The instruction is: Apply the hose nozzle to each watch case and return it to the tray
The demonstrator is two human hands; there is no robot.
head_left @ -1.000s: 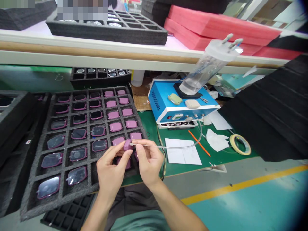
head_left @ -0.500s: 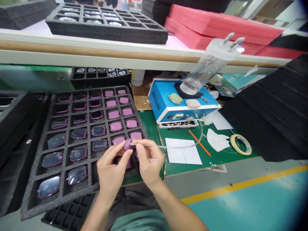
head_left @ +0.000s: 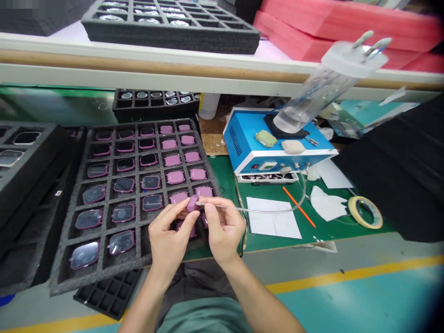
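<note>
My left hand (head_left: 169, 240) pinches a small purple case (head_left: 192, 203) between thumb and fingers, just above the near right corner of a black foam tray (head_left: 104, 273). My right hand (head_left: 224, 226) grips the tip of a thin clear tube (head_left: 270, 211) and holds it against the case's side. The tube curves away to a blue box machine (head_left: 274, 155) on the green mat. Several purple cases sit in the tray's cells, some face up with dark screens, some face down.
A clear cylinder (head_left: 315, 99) stands tilted on the blue machine. White paper (head_left: 274, 224), an orange stick (head_left: 299, 213), a tape roll (head_left: 366, 212) and white wipes (head_left: 328, 203) lie on the mat. More foam trays (head_left: 156, 104) stand behind, on the left and on the shelf. Pink foam sheets (head_left: 329, 23) lie top right.
The view has shifted so everything sits a little to the right and higher. Both hands keep the same grip on the purple case and the tube.
</note>
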